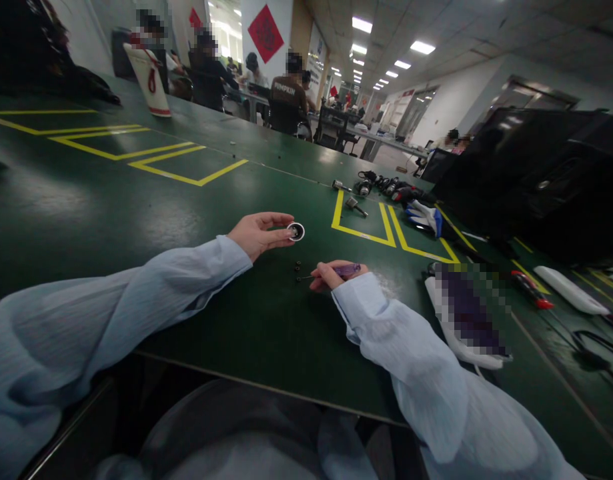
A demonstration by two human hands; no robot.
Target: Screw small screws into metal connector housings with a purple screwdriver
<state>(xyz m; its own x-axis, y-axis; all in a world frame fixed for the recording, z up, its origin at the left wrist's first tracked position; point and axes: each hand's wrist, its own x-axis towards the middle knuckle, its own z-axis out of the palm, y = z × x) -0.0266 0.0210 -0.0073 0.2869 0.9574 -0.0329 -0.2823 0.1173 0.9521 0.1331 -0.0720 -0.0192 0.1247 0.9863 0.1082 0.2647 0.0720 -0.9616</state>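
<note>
Between thumb and fingers, my left hand (pixel 261 235) grips a small round cup-shaped part (pixel 297 231) with a white rim and a dark inside. Its open end faces up toward me. My right hand (pixel 331 275) is closed around a screwdriver (pixel 347 269) with a purple see-through handle. The thin shaft points left, and its tip is at several tiny dark screws (pixel 297 267) on the green table (pixel 246 320). Whether the tip touches one of them I cannot tell. What lies inside the cup-shaped part is too small to make out.
Metal parts (pixel 356 206) lie inside yellow tape marks. Behind them are dark tools and a blue-white glove (pixel 423 219). A white-edged device (pixel 466 320), a red-black tool (pixel 532 289) and a white bar (pixel 570 290) are at right. A paper cup (pixel 149 80) stands far left. People sit beyond.
</note>
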